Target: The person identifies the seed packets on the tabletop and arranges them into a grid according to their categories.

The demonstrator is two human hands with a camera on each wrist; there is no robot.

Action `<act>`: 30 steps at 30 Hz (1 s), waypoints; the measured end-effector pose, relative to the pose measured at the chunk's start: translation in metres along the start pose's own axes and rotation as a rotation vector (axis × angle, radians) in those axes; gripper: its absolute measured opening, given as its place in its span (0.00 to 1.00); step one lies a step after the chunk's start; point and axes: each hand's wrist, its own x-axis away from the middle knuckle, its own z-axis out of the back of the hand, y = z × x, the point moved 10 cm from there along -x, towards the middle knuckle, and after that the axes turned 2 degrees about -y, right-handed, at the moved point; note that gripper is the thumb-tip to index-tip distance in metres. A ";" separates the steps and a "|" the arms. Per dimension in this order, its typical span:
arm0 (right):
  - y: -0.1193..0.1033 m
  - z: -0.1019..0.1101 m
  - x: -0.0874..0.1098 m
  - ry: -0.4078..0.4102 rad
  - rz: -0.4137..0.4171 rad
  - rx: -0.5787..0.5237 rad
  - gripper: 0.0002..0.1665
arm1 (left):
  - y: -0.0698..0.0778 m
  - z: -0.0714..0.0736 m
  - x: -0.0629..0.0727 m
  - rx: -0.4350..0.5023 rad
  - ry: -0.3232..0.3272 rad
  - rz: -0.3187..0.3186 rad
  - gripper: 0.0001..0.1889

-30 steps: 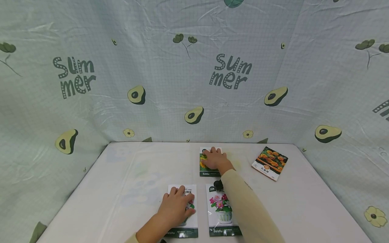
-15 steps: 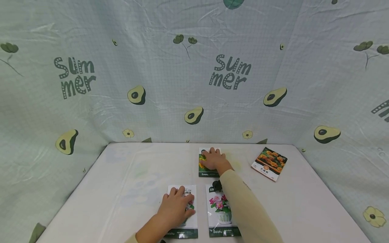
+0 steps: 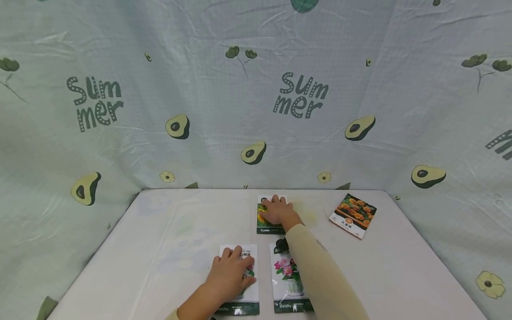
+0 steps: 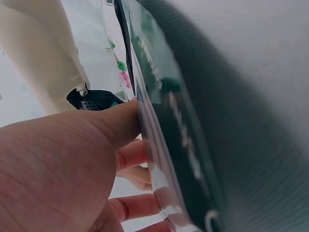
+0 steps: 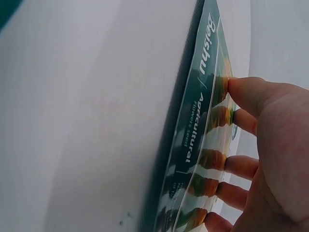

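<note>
1. My right hand [image 3: 278,211] lies flat, fingers straight, on the yellow-flower seed packet [image 3: 265,221] at the far middle of the desk [image 3: 160,249].
2. My left hand [image 3: 231,274] rests open on the white seed packet [image 3: 246,300] at the near edge.
3. Just right of that lies the pink-flower packet [image 3: 289,284], partly under my right sleeve [image 3: 316,275].
4. An orange-flower packet [image 3: 353,215] lies well apart, far right.

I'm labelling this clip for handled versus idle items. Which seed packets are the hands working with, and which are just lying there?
In hand:
- far packet, under the right hand
- near-left packet, under the left hand

Lying about:
- pink-flower packet, beneath the right sleeve
- orange-flower packet, off to the right
</note>
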 end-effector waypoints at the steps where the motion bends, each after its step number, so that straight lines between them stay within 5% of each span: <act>1: -0.001 0.000 -0.001 0.001 0.001 0.001 0.34 | 0.000 0.000 0.000 0.002 0.000 0.001 0.23; 30: -0.014 -0.007 -0.002 -0.015 0.009 0.012 0.35 | 0.001 0.001 0.001 0.034 0.008 -0.005 0.19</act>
